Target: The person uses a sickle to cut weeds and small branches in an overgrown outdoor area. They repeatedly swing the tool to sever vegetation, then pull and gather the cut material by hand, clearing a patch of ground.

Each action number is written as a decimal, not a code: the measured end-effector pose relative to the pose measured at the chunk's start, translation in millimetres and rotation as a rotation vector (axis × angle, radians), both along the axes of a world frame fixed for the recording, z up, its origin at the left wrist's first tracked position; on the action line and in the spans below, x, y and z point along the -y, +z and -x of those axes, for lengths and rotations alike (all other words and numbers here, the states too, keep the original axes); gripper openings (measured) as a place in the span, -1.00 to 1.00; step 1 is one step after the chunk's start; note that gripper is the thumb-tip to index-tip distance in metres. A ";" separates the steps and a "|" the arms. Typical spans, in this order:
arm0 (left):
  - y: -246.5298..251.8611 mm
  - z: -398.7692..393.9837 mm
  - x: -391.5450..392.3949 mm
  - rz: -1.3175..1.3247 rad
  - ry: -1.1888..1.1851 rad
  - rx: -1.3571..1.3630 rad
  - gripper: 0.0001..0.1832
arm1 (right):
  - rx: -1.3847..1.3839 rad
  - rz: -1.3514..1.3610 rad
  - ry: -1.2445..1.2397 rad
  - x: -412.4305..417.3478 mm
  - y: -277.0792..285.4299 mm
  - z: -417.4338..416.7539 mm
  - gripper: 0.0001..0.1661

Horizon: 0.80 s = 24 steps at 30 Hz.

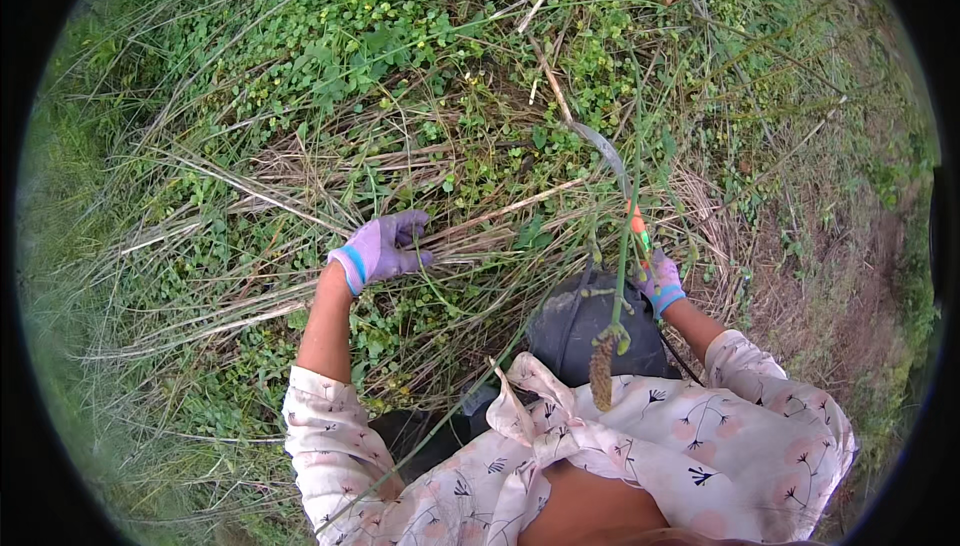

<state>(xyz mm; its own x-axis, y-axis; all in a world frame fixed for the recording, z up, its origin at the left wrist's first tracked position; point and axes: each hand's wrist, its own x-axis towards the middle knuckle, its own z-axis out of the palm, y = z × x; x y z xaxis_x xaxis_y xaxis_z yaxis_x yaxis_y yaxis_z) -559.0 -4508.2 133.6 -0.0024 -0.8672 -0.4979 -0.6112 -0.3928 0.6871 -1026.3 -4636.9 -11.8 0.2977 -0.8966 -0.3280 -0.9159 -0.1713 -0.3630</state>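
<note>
My left hand wears a purple work glove with a blue band. Its fingers are curved and apart above dry stalks, and a thin green stem crosses in front of them. My right hand, gloved alike, grips the orange handle of a sickle. The curved metal sickle blade points up and away to the left, its tip by a brown dry stalk. Close to the camera, a green plant stem with a brown spike partly covers my right hand.
Low leafy weeds cover the far ground. Long dry grass stalks lie flattened on the left. A rounded dark object with a narrow strap or seam sits before my body. At right are brownish cut grass and upright green stems.
</note>
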 end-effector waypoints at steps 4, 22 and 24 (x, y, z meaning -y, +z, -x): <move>66.7 28.5 55.9 0.597 0.247 0.039 -0.17 | -0.044 0.006 0.050 63.1 48.7 -40.8 -0.65; -40.9 136.0 175.5 0.133 -0.269 0.760 0.38 | -0.125 -0.019 -0.002 71.1 110.5 -74.9 -0.57; -49.6 111.4 186.9 0.159 -0.213 0.865 0.04 | -0.138 0.109 0.092 92.7 117.1 -113.7 -0.61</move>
<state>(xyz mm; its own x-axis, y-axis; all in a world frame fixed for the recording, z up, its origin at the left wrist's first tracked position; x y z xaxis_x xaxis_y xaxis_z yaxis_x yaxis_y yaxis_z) -670.4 -4695.1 84.0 0.1488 -0.9500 -0.2744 -0.9883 -0.1520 -0.0099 -912.7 -4729.6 105.3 0.3394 -0.8999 -0.2740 -0.9342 -0.2884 -0.2100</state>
